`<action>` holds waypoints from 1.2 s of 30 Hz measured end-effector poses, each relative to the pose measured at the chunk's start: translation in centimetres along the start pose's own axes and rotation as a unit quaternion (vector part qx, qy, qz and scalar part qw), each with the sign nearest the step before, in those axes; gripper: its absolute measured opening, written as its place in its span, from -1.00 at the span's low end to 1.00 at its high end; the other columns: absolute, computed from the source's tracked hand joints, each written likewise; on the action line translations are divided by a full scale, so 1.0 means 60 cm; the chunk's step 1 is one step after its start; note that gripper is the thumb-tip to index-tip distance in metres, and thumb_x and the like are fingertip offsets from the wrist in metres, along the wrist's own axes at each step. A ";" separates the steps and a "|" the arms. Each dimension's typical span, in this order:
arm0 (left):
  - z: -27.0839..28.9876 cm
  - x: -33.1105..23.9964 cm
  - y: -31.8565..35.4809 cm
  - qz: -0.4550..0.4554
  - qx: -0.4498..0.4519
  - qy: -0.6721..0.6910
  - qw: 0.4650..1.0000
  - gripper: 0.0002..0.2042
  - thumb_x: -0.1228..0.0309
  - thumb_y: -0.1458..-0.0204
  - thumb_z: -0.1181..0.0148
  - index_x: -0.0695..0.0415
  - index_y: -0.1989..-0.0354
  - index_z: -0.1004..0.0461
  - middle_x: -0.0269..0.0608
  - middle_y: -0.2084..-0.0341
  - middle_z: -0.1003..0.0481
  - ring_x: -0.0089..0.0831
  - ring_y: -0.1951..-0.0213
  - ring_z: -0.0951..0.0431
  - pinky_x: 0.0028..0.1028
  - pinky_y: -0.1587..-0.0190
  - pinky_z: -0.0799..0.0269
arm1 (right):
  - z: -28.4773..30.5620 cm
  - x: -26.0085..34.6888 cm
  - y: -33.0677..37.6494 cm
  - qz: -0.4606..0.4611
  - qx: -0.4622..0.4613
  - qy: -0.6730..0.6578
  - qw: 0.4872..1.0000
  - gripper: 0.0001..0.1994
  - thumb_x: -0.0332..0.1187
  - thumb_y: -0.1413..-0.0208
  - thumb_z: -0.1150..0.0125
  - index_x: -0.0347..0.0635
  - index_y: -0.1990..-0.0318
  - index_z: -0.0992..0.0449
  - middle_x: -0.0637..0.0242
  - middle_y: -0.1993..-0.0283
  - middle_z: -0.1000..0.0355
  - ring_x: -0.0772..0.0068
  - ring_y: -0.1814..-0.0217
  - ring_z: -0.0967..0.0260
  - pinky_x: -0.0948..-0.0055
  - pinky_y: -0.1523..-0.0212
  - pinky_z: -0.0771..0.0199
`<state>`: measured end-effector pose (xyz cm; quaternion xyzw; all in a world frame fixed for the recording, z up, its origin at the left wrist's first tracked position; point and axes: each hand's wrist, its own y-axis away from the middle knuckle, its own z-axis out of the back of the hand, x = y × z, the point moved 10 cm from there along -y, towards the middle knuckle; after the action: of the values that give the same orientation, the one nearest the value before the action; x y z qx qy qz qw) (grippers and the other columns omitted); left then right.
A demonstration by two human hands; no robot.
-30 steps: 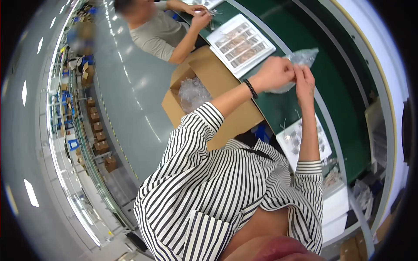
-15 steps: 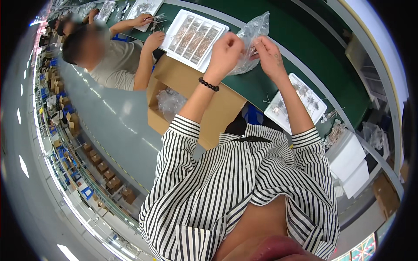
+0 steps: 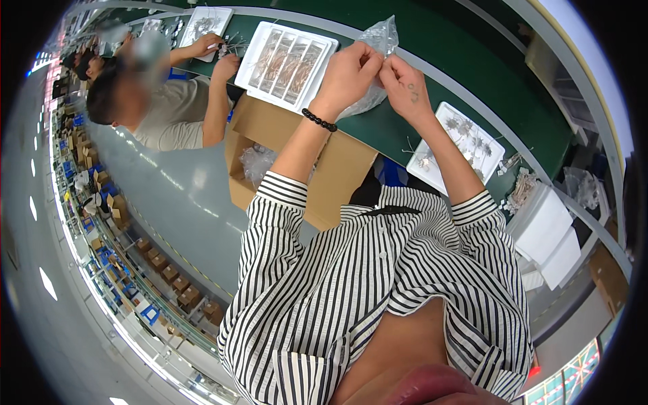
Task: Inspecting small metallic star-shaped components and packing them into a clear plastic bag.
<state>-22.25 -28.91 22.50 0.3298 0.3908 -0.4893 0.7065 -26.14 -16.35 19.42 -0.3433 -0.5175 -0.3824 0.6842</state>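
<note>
A clear plastic bag (image 3: 379, 37) hangs crumpled over the green bench, gripped near its middle by both my hands. My left hand (image 3: 346, 75), with a dark bead bracelet at the wrist, has thumb and forefinger closed on the bag. Close beside it my right hand (image 3: 403, 89) pinches the bag too, the fingertips of both hands nearly meeting. Whatever may be inside the bag cannot be made out. Left of my left hand lies a white tray (image 3: 332, 47) whose compartments hold bundles of thin copper and grey wire parts.
Near my right forearm lies another white tray (image 3: 445, 111) with wired parts. An open cardboard box (image 3: 337, 182) holding clear plastic stands below the bench edge. White foam blocks (image 3: 550, 233) are stacked at right. On the left a co-worker (image 3: 179, 111) handles wired parts over a tray.
My hands have drawn closer together on the bag, the right one moving left. The view has shifted slightly, and the bag looks more gathered between my fingers.
</note>
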 end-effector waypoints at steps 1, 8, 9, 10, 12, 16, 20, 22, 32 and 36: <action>0.003 -0.012 -0.001 -0.041 -0.023 -0.051 0.998 -0.84 0.42 -0.10 -0.25 0.24 0.43 -0.48 -0.11 0.51 -0.54 -0.31 0.54 -0.46 -0.40 0.44 -0.40 | 0.003 0.000 0.002 -0.003 -0.014 0.008 1.000 -0.82 -0.36 -0.21 -0.12 -0.26 0.39 -0.47 0.27 0.59 -0.42 0.29 0.59 -0.21 0.31 0.48 -0.29; 0.016 -0.065 0.021 -0.170 -0.135 -0.199 0.955 -0.86 0.47 -0.06 -0.24 0.23 0.48 -0.45 -0.12 0.60 -0.49 -0.19 0.58 -0.42 -0.32 0.45 -0.39 | 0.016 0.025 0.014 0.025 -0.078 0.063 0.995 -0.83 -0.37 -0.14 -0.18 -0.27 0.43 -0.46 0.26 0.64 -0.39 0.25 0.63 -0.17 0.31 0.52 -0.27; 0.021 -0.069 0.023 -0.173 -0.150 -0.199 0.953 -0.86 0.48 -0.05 -0.24 0.22 0.49 -0.44 -0.14 0.63 -0.47 -0.19 0.59 -0.40 -0.32 0.46 -0.38 | 0.018 0.033 0.015 0.038 -0.086 0.075 0.993 -0.84 -0.37 -0.13 -0.19 -0.27 0.43 -0.46 0.26 0.64 -0.38 0.25 0.63 -0.17 0.32 0.52 -0.27; 0.021 -0.068 0.025 -0.171 -0.150 -0.199 0.953 -0.86 0.48 -0.05 -0.24 0.22 0.49 -0.44 -0.14 0.63 -0.47 -0.19 0.59 -0.40 -0.32 0.46 -0.38 | 0.018 0.036 0.017 0.038 -0.084 0.075 0.993 -0.84 -0.37 -0.13 -0.19 -0.27 0.43 -0.46 0.26 0.64 -0.38 0.25 0.63 -0.17 0.32 0.52 -0.27; 0.022 -0.065 0.027 -0.161 -0.149 -0.199 0.955 -0.86 0.46 -0.07 -0.23 0.23 0.48 -0.45 -0.09 0.58 -0.50 -0.14 0.57 -0.44 -0.27 0.45 -0.40 | 0.017 0.044 0.021 0.039 -0.080 0.088 0.992 -0.84 -0.37 -0.15 -0.18 -0.26 0.41 -0.47 0.33 0.62 -0.38 0.35 0.59 -0.18 0.37 0.49 -0.28; 0.021 -0.056 0.029 -0.135 -0.131 -0.177 0.966 -0.84 0.43 -0.09 -0.22 0.24 0.46 -0.46 -0.03 0.55 -0.53 -0.09 0.55 -0.48 -0.22 0.45 -0.43 | 0.016 0.039 0.029 0.033 -0.082 0.085 0.992 -0.84 -0.37 -0.16 -0.18 -0.27 0.40 -0.48 0.37 0.60 -0.39 0.43 0.57 -0.20 0.41 0.46 -0.29; 0.010 -0.032 0.026 -0.080 -0.079 -0.118 0.987 -0.81 0.41 -0.11 -0.20 0.25 0.47 -0.46 -0.03 0.57 -0.53 -0.09 0.56 -0.47 -0.22 0.45 -0.42 | 0.021 0.017 0.034 0.010 -0.098 0.028 0.995 -0.80 -0.35 -0.13 -0.21 -0.28 0.46 -0.45 0.32 0.61 -0.42 0.36 0.60 -0.21 0.36 0.50 -0.29; 0.003 -0.033 0.026 -0.114 -0.061 -0.127 0.984 -0.79 0.38 -0.13 -0.18 0.25 0.48 -0.45 -0.03 0.59 -0.52 -0.07 0.56 -0.46 -0.22 0.45 -0.41 | 0.015 0.004 0.029 -0.014 -0.078 -0.017 0.997 -0.78 -0.34 -0.16 -0.18 -0.28 0.46 -0.45 0.33 0.60 -0.43 0.38 0.58 -0.22 0.37 0.48 -0.30; -0.018 -0.039 0.021 -0.148 -0.029 -0.132 0.980 -0.76 0.35 -0.16 -0.14 0.25 0.49 -0.44 0.01 0.59 -0.51 -0.02 0.58 -0.41 -0.19 0.45 -0.36 | 0.013 -0.009 -0.017 -0.049 0.018 -0.035 0.998 -0.72 -0.30 -0.28 -0.10 -0.29 0.45 -0.45 0.33 0.54 -0.43 0.43 0.48 -0.33 0.49 0.39 -0.38; 0.004 -0.048 0.022 -0.196 -0.126 -0.165 0.958 -0.80 0.41 -0.13 -0.14 0.25 0.50 -0.40 -0.10 0.66 -0.44 -0.22 0.59 -0.35 -0.28 0.47 -0.31 | 0.018 -0.006 -0.010 -0.005 0.032 -0.007 0.999 -0.71 -0.30 -0.30 -0.11 -0.29 0.44 -0.45 0.34 0.52 -0.42 0.49 0.46 -0.38 0.55 0.36 -0.39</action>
<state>-21.58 -27.46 25.26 0.0691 0.3840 -0.6127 0.6873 -27.20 -15.63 19.34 -0.3210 -0.5360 -0.3667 0.6894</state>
